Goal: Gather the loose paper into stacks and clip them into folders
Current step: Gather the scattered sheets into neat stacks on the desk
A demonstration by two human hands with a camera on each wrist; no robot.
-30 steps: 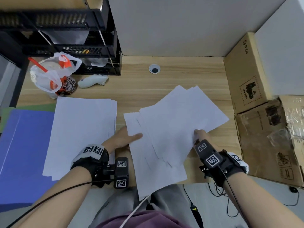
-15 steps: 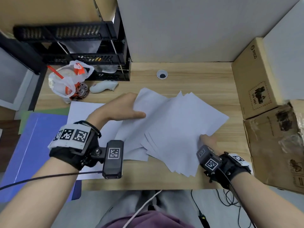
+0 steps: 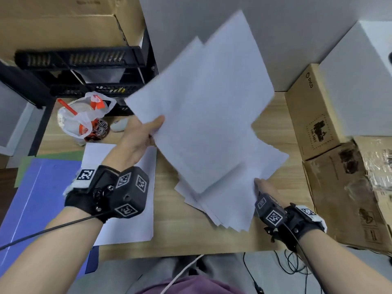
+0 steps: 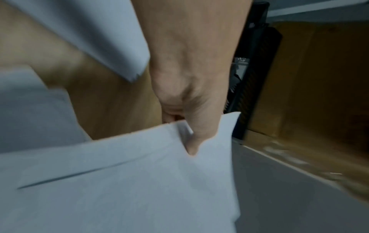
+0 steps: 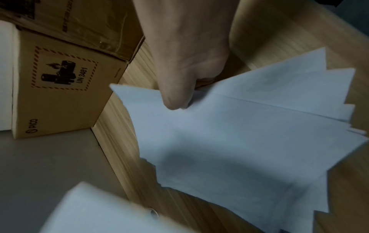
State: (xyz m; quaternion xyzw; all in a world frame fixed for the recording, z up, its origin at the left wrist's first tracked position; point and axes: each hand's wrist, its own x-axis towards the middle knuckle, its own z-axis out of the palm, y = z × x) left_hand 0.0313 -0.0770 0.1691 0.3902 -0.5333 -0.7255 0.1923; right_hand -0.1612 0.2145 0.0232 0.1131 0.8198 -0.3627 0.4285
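- Lifting clear of the light wooden desk [image 3: 273, 115], the upper white loose sheets [image 3: 203, 98] now tilt up toward the grey wall; half a second ago they lay low, fanned over the desk.
- Pinching their left edge, the left hand [image 3: 140, 136] has its thumb on top and fingers curled beneath, risen since then.
- Staying low, the right hand [image 3: 265, 187] grips the near right corner of the lower fanned sheets [image 3: 231, 206], which rest on the desk as before.
- At the far left lies a blue folder [image 3: 42, 198], beside it a flat white paper stack [image 3: 127, 219].
- Behind stand a black wire rack [image 3: 84, 60] and a plastic bag with a cup [image 3: 84, 117].
- Brown cardboard boxes [image 3: 318, 115] line the right side.
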